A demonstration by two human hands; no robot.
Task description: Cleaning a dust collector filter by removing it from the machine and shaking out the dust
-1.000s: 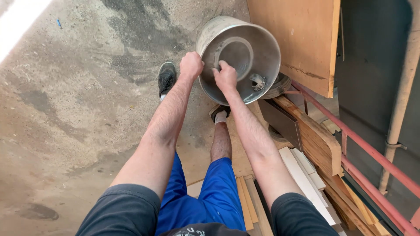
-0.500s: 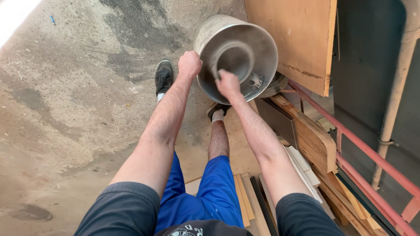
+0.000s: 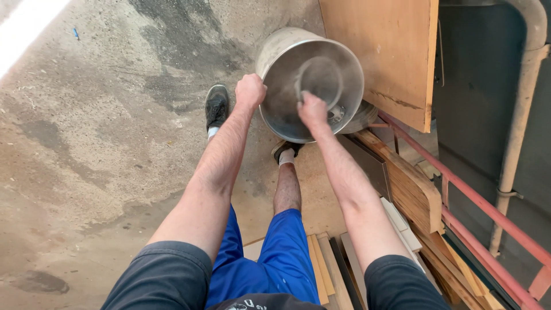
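Head view, looking down the person's outstretched arms. To the left lies a wide stretch of stained concrete floor (image 3: pixel 86 143) with open room. To the right the space is hemmed in: a leaning plywood board (image 3: pixel 379 51) stands just behind the metal bucket (image 3: pixel 287 57), a red rail (image 3: pixel 459 189) runs diagonally below it, and stacked timber offcuts (image 3: pixel 410 195) crowd the lower right. A pale pipe (image 3: pixel 516 143) rises along the dark wall.

Both arms are extended forward and nearly straight. The left hand (image 3: pixel 250 90) is clenched over the bucket's near rim, holding it tilted with its mouth toward the camera. The right hand (image 3: pixel 313 110) reaches inside the mouth, its grip closed on a thin metal handle or tool; which of the two cannot be told.

The bucket is held up off the floor, above the person's two dark shoes (image 3: pixel 217 106). Its inner wall is dusty grey, with a small pale lump near the bottom edge.
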